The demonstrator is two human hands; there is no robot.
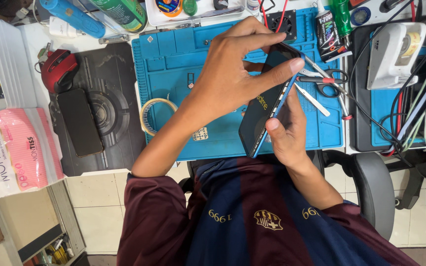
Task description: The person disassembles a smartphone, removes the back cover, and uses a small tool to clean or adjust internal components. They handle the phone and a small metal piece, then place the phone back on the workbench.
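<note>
I hold a dark smartphone with a blue frame tilted on edge above the blue work mat. My left hand wraps over its upper end, thumb and fingers pinching the top corner. From the right, my right hand supports the phone's lower edge, its thumb pressed on the blue frame. The phone's screen is dark. Its far side is hidden behind my hands.
A tape roll lies on the mat's left; scissors and a metal pry tool on its right. A black phone and a red mouse sit on the dark mat at left. Cables crowd the right.
</note>
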